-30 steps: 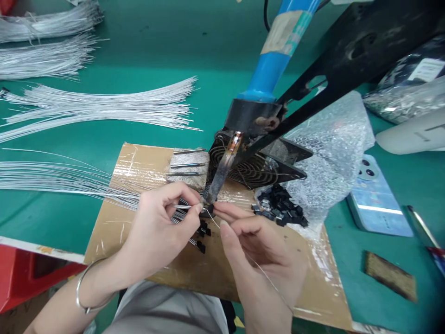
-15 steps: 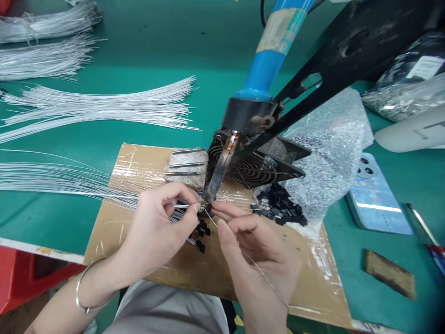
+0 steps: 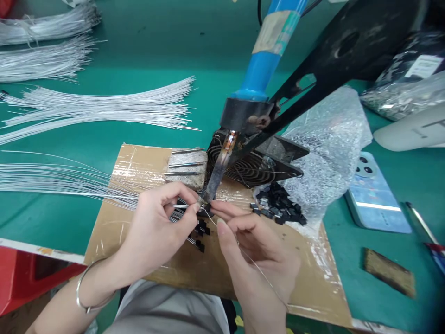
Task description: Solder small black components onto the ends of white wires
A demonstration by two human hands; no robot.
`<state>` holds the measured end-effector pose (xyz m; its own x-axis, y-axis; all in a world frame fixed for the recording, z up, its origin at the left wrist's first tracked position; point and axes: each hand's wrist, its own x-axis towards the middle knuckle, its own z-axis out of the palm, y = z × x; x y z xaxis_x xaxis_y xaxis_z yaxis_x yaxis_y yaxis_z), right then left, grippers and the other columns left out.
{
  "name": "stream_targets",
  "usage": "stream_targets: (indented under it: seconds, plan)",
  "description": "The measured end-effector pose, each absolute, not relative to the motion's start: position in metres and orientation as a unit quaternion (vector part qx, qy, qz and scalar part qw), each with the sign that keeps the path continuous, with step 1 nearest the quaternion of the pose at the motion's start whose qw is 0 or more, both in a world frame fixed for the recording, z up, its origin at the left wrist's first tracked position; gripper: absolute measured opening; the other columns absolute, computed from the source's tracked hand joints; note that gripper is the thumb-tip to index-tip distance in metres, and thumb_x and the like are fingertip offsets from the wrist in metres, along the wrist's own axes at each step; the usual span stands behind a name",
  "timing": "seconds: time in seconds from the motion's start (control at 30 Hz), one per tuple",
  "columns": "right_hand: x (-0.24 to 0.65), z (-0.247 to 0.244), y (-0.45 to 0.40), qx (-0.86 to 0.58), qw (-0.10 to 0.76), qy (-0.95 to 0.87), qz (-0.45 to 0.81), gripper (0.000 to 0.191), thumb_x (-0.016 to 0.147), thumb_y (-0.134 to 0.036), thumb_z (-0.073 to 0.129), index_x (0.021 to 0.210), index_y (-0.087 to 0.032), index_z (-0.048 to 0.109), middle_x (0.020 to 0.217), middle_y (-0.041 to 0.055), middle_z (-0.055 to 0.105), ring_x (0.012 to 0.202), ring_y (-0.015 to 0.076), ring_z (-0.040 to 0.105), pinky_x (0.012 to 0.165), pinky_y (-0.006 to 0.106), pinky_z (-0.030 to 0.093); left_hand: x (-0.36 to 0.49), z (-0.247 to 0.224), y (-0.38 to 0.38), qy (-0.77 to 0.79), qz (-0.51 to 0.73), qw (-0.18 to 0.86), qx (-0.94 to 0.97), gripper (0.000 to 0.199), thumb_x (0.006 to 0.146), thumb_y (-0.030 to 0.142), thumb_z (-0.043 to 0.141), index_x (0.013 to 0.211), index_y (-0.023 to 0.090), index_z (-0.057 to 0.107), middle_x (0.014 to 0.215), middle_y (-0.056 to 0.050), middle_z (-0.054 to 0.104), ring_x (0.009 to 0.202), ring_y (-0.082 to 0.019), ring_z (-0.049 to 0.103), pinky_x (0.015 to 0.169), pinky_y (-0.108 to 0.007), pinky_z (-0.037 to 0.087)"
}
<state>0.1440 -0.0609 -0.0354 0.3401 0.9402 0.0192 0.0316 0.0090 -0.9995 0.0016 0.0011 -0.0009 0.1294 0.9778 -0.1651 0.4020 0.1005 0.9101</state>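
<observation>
A blue-handled soldering iron [image 3: 218, 174] is fixed in a black bracket, its tip pointing down between my hands. My left hand [image 3: 167, 222] pinches a thin white wire [image 3: 180, 206] with its end close under the tip. Strands of solder wire [image 3: 259, 269] run across my right hand [image 3: 259, 246], which grips it between thumb and fingers and feeds its end up to the iron's tip. A small black piece lies at the tip, partly hidden by my fingers. Below my left hand, wires with black connectors [image 3: 200, 246] at their ends rest on the cardboard [image 3: 128, 174].
A pile of black connectors [image 3: 281, 204] lies beside bubble wrap [image 3: 323, 153]. Behind the iron stands a black fan [image 3: 257, 171]. A pad with metal tips [image 3: 186, 169] is to its left. Bundles of white wires [image 3: 104, 106] cover the left, a phone [image 3: 378, 195] the right.
Both hands keep nearly the same pose at the iron's tip. The whole view has shifted very slightly; nothing has been let go.
</observation>
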Motion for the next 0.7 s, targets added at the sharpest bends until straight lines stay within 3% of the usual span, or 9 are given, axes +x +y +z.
stream_targets:
  seconds: [0.33, 0.7]
  plan:
    - [0.1431, -0.0365, -0.0617, -0.598, 0.569, -0.422, 0.376, 0.02, 0.093, -0.017, 0.072, 0.075, -0.024, 0.065, 0.109, 0.0043, 0.084, 0.101, 0.0195, 0.081, 0.085, 0.027, 0.065, 0.0008, -0.0016, 0.0009, 0.574, 0.307, 0.459, 0.605, 0.01, 0.082, 0.019, 0.063, 0.073, 0.019, 0.067, 0.082, -0.005, 0.076, 0.065, -0.016, 0.062, 0.048, -0.025, 0.031]
    - [0.1429, -0.035, -0.0624, -0.612, 0.557, -0.436, 0.354, 0.02, 0.093, -0.016, 0.071, 0.076, -0.025, 0.066, 0.111, 0.0018, 0.084, 0.105, 0.0183, 0.08, 0.094, 0.029, 0.061, -0.0001, 0.0001, -0.0001, 0.579, 0.311, 0.46, 0.598, 0.009, 0.081, 0.018, 0.063, 0.073, 0.019, 0.067, 0.083, -0.006, 0.077, 0.07, -0.017, 0.065, 0.05, -0.025, 0.036]
